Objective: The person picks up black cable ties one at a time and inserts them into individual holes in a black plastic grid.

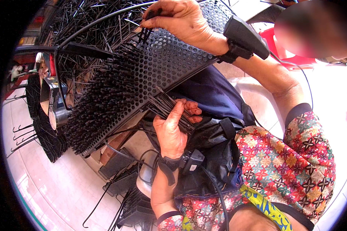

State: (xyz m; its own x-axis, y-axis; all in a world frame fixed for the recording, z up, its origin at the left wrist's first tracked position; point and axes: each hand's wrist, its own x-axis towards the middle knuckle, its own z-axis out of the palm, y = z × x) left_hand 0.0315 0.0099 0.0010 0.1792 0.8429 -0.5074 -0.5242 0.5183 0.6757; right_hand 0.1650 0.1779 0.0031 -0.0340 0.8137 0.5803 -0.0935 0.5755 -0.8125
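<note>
A black board with rows of round holes (164,63) lies slanting across the upper middle. Thin dark bristles (104,92) stand densely in its left part, while the holes toward the upper right are bare. My right hand (181,19), fingertips blackened, pinches a few thin black strips (145,35) just over the board where the bristles end. Below the board's near edge, my left hand (171,129) is closed around a bundle of black strips (166,104), its thumb across them and its fingers stained dark. The strips' lower ends show beneath the fingers.
Loose black strips (92,29) lie heaped behind the board. A curved dark rod (100,20) arches over them. At left are a metal can (60,118) and a bristled black panel (46,115) with hooked wires. More perforated panels (119,165) lie below. A person (335,57) is at upper right.
</note>
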